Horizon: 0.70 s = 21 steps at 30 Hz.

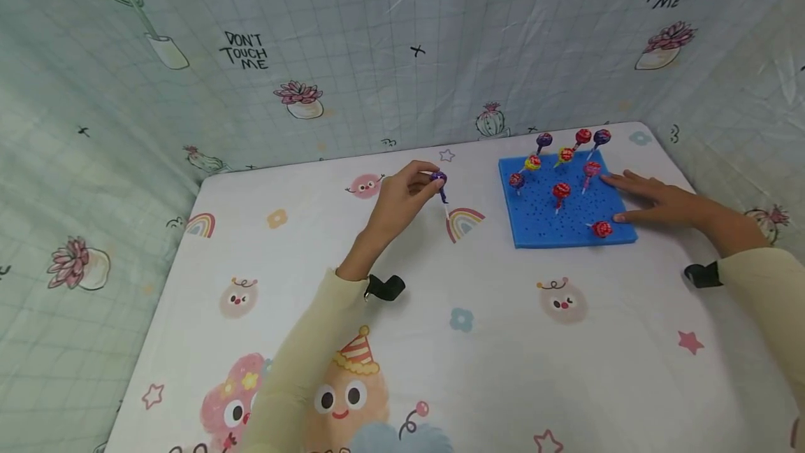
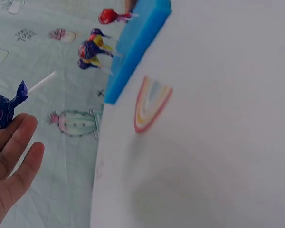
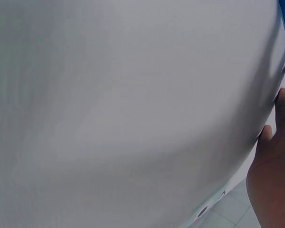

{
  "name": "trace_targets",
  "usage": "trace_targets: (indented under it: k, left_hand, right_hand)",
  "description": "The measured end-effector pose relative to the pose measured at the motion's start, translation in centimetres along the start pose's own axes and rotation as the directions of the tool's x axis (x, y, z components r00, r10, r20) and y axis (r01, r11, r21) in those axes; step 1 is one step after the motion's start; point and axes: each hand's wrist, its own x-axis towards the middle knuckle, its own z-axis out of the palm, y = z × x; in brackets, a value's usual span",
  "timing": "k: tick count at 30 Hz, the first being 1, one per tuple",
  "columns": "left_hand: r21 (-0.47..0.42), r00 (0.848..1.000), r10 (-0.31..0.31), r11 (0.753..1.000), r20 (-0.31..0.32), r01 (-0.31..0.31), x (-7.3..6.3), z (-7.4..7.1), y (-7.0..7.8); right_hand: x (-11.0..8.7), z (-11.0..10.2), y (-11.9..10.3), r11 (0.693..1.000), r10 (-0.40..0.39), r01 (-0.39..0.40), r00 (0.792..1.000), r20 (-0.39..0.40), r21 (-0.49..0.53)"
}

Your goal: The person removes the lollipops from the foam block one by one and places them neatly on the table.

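Left of the blue board [image 1: 531, 224], a purple lollipop [image 1: 442, 177] was pinched by the left hand [image 1: 401, 196]; the board was touched by the right hand [image 1: 669, 205], fingers outstretched. Behind it, the cloth [image 1: 358, 26] was printed "DON'T TOUCH ME".

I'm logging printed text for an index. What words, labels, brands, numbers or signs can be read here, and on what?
"DON'T TOUCH ME": backdrop, upper left in the head view.
"DON'T TOUCH ME": backdrop, upper right there.
"x": small marks on the backdrop.
Too small or blurred to read: any print on the lollipop in the left hand and the lollipops on the blue board.
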Motion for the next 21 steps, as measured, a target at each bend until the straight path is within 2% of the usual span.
trace_targets:
  k: [6,11,21]
  left_hand:
    - [0.058,1.000,-0.011,0.998,-0.010,0.012,-1.1,-1.9,-1.7]
    - [0.105,0.999,-0.017,0.994,-0.038,0.021,-1.7,-3.3,-2.4]
    - [0.149,0.995,-0.076,0.985,-0.060,0.085,-2.4,-4.4,-3.7]
  right_hand:
    - [0.0,0.2,0.0,1.000,-0.003,0.003,1.000,-0.004,-0.003]
    - [0.3,0.1,-0.2,1.000,-0.010,0.010,1.000,0.003,0.004]
    - [-0.1,0.2,0.3,1.000,-0.023,0.023,1.000,0.017,0.000]
